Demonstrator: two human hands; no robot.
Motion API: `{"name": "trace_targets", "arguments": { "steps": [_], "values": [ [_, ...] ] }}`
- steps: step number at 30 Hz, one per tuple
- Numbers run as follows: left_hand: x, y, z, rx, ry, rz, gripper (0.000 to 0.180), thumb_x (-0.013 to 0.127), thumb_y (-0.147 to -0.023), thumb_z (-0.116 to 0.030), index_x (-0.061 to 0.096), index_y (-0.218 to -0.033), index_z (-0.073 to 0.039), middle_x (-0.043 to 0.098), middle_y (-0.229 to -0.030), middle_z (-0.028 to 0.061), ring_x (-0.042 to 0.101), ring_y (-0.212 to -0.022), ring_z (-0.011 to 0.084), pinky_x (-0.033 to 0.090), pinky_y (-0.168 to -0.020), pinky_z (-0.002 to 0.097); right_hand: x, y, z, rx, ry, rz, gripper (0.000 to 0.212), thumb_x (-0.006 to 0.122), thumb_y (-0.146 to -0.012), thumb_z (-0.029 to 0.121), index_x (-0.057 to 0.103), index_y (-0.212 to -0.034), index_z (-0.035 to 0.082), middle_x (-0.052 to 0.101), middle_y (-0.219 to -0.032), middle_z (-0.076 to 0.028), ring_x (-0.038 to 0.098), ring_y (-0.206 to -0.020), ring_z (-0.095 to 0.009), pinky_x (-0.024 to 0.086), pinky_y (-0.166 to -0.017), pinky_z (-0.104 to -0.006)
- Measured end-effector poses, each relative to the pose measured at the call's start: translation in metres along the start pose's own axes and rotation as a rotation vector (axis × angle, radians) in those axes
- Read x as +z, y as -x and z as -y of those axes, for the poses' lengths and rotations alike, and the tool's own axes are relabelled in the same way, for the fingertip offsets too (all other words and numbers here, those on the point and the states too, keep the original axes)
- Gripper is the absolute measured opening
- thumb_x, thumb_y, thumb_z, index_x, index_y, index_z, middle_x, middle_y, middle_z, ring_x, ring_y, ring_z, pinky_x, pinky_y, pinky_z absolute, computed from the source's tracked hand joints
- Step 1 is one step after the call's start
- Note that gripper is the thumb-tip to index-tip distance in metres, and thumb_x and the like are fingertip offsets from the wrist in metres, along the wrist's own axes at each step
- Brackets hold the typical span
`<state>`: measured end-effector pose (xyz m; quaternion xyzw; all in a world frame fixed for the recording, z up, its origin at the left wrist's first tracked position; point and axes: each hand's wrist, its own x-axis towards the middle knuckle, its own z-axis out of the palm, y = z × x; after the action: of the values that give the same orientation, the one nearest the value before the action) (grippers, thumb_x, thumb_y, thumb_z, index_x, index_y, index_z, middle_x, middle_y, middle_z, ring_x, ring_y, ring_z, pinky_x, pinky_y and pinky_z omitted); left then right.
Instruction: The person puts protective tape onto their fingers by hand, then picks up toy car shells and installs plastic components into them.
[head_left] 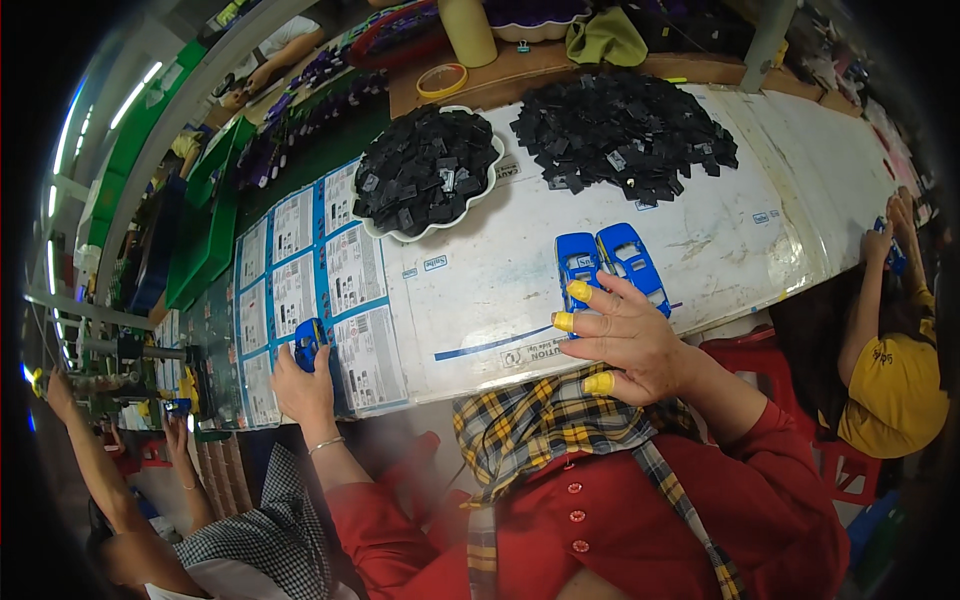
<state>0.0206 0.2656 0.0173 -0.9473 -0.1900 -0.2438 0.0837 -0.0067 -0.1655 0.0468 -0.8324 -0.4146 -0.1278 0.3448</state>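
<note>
At the table's near edge on the left, my left hand (304, 391) pinches a small blue toy car (308, 336) between thumb and fingers, over the printed sheets. My right hand (640, 340) has yellow tape around several fingertips. Its fingers are spread and stretched out over the near ends of two more blue toy cars. These cars, the left one (576, 250) and the right one (632, 258), lie side by side on the white tabletop. The palm and fingers hide part of both cars, so how firmly they touch is hidden.
A scalloped white bowl (493, 178) holds many small black plastic pieces, and a loose heap of black pieces (625, 130) lies right of it. Printed sheets (355, 262) cover the table's left part. A tape roll (441, 80) sits behind. Co-workers flank me, one in a yellow shirt (893, 395).
</note>
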Motion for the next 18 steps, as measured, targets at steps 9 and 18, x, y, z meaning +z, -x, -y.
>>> {"name": "trace_targets", "arguments": {
  "steps": [9, 18],
  "values": [
    [-0.058, 0.032, -0.103, 0.276, 1.097, 0.108, 0.011, 0.066, -0.075, -0.002, 0.064, -0.085, 0.002, 0.064, -0.080, 0.0119, 0.062, -0.073, 0.0196, 0.048, -0.068, 0.0275, 0.008, -0.002, 0.005, -0.097, -0.269, 0.100, 0.016, 0.058, -0.074, 0.022, 0.065, -0.086, 0.014, 0.057, -0.115, -0.009, 0.038, -0.122, -0.041, 0.018, -0.103, -0.0562],
    [-0.094, 0.059, -0.166, 0.427, 1.545, 0.601, 0.023, 0.072, -0.072, -0.013, 0.063, -0.089, 0.000, 0.061, -0.075, 0.0088, 0.057, -0.067, 0.0164, 0.046, -0.062, 0.0261, 0.012, -0.014, 0.018, -0.201, -0.445, 0.249, 0.012, 0.058, -0.075, 0.024, 0.062, -0.078, 0.012, 0.059, -0.110, -0.006, 0.041, -0.118, -0.041, 0.019, -0.101, -0.0559]
  ]
}}
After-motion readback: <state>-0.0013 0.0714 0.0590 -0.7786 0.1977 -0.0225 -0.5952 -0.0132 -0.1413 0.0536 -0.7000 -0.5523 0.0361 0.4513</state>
